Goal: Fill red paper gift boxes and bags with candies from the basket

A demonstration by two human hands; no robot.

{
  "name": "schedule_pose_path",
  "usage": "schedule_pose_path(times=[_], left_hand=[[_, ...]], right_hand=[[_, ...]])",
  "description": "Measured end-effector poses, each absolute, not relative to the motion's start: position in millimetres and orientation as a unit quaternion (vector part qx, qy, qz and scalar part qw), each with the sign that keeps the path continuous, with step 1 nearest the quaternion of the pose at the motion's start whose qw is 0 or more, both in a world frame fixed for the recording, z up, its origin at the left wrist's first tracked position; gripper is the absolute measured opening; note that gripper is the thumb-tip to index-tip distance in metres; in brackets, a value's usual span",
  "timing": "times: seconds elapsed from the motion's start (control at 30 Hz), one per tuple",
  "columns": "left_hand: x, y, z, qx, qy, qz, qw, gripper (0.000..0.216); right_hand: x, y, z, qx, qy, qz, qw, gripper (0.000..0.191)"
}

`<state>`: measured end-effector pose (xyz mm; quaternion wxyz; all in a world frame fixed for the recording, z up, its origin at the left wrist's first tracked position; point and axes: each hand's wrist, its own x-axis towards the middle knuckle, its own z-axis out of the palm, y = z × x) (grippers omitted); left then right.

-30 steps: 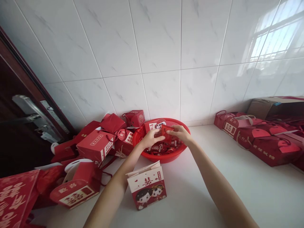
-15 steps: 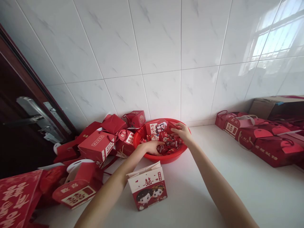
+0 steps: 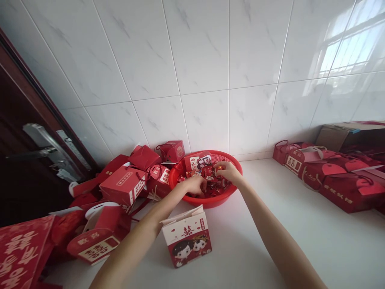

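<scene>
A red plastic basket (image 3: 217, 202) stands against the tiled wall and holds many wrapped candies (image 3: 210, 172). My left hand (image 3: 195, 186) reaches over its near-left rim, fingers curled down among the candies; what they hold, if anything, is hidden. Inside the right part of the basket, my right hand (image 3: 229, 172) has its fingers closed at a shiny red-orange wrapped candy. A printed card or packet (image 3: 198, 161) leans at the back of the basket. In front stands an upright red and white gift box (image 3: 189, 241) with two cartoon figures and its top flaps raised.
Red gift boxes (image 3: 120, 182) are heaped at the left, in front of a dark door with a metal handle (image 3: 48, 150). More red boxes (image 3: 337, 184) lie at the right beside a cardboard carton (image 3: 339, 136). Everything rests on a white counter (image 3: 255, 233).
My right hand has moved slightly down and left, deeper into the candies; the dark red piece at its fingertips no longer shows. My left hand has shifted a little, fingers curling more.
</scene>
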<state>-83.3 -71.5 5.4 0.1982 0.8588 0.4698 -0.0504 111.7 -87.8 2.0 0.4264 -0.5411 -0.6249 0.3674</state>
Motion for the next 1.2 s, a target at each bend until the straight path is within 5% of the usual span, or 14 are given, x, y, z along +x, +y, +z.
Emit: schedule_pose_path(times=[0.17,0.33,0.47,0.63,0.8,1.2], left_hand=[[-81.8,-75.1,11.6,0.857,0.494,0.082,0.123,0.014],[-80.5,-78.1,15.1,0.835,0.537,0.031,0.115,0.004],[-81.1,-76.9,12.6,0.839,0.530,0.068,0.101,0.008],[-82.4,-73.5,6.8,0.872,0.469,0.080,0.118,0.039],[-82.7,-66.4,1.2,0.870,0.475,0.107,0.079,0.033],[-88.1,-63.3,-0.4,0.825,0.371,0.372,0.207,0.017]], right_hand=[[111.5,-89.6,2.9,-0.530,-0.636,0.355,0.434,0.023],[110.8,-89.2,2.1,-0.536,-0.625,0.367,0.433,0.018],[110.0,-89.0,2.6,-0.537,-0.615,0.369,0.444,0.011],[109.2,-88.6,1.9,-0.531,-0.590,0.391,0.467,0.009],[108.0,-86.1,-0.5,-0.527,-0.586,0.397,0.471,0.007],[110.4,-77.7,-10.0,-0.474,-0.628,0.402,0.468,0.019]])
